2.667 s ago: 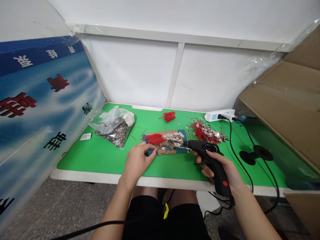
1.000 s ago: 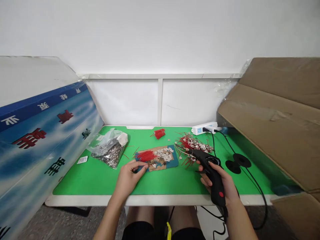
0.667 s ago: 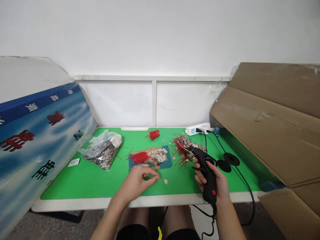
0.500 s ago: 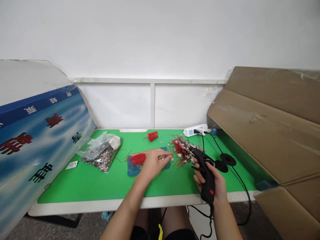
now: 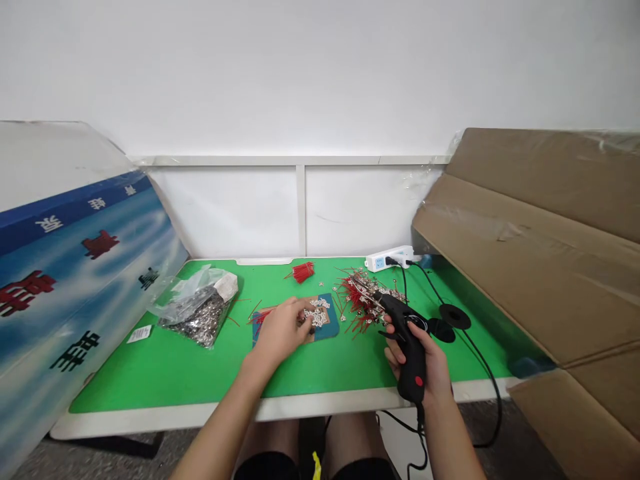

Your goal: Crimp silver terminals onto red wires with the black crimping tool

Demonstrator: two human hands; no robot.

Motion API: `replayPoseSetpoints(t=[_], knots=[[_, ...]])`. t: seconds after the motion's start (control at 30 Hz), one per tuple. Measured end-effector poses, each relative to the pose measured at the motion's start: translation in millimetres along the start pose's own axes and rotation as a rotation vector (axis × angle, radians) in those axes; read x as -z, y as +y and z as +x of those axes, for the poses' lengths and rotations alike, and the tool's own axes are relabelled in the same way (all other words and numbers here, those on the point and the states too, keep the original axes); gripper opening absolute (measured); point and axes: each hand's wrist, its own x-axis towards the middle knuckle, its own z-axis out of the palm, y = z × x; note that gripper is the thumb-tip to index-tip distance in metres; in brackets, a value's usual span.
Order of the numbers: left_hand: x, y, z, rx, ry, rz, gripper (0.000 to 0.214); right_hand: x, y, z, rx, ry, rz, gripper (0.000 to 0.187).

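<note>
My right hand (image 5: 429,357) is wrapped round the grip of a black soldering gun (image 5: 413,363) with a red button, its thin tip pointing up and left. Below and around that tip lies a loose heap of red wires with small metal pieces (image 5: 360,300). Over a blue tray (image 5: 330,330), my left hand (image 5: 283,328) has its fingers curled together at a pile of small silvery metal pieces (image 5: 319,315). Whatever sits between those fingertips is hidden. Red wires (image 5: 260,316) on the tray's left side are mostly covered by the hand.
A bundle of red wires (image 5: 303,271) lies farther back. On the left is a plastic bag of metal parts (image 5: 200,317) beside a white label (image 5: 139,333). A power strip (image 5: 393,259), black discs (image 5: 455,317) and cables are at the right. Cardboard (image 5: 530,220) and a printed panel (image 5: 100,267) flank the table.
My left hand has moved left and down from the tray's right edge to the metal pieces, uncovering much of that pile. The soldering gun stays almost in place in my right hand.
</note>
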Motion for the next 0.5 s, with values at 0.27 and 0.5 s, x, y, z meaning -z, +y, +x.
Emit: replayPoseSetpoints(t=[0.27,0.5], knots=[[-13.4,19,33,-0.091,-0.079,0.185,0.024,2,-1,1,0.005,-0.031,0.004,0.038],[-18.9,18,50,-0.121,-0.102,0.234,0.020,-1,0,2,0.008,-0.030,0.002,0.037]])
